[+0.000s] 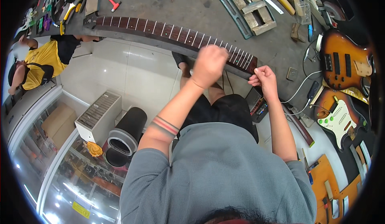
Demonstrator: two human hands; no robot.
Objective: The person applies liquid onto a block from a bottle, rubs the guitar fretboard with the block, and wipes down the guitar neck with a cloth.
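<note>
A long guitar neck (156, 28) with a dark brown fretboard and bright metal frets lies along the near edge of the grey workbench, its headstock (90, 21) to the left. Over the frets toward its right end is my left hand (210, 64), slightly blurred. Its fingers are curled closed, and whatever they may hold is hidden beneath them. At the neck's right end my right hand (265, 79) pinches the corner between thumb and bent fingers.
A green vise (248, 13) stands beyond the neck. Right are two sunburst guitar bodies (345, 61) and a white cable (300, 87). Far left on the bench lie a red-handled tool (112, 2) and pliers (69, 11). A person in yellow (45, 57) is at left, near a glass cabinet (52, 170).
</note>
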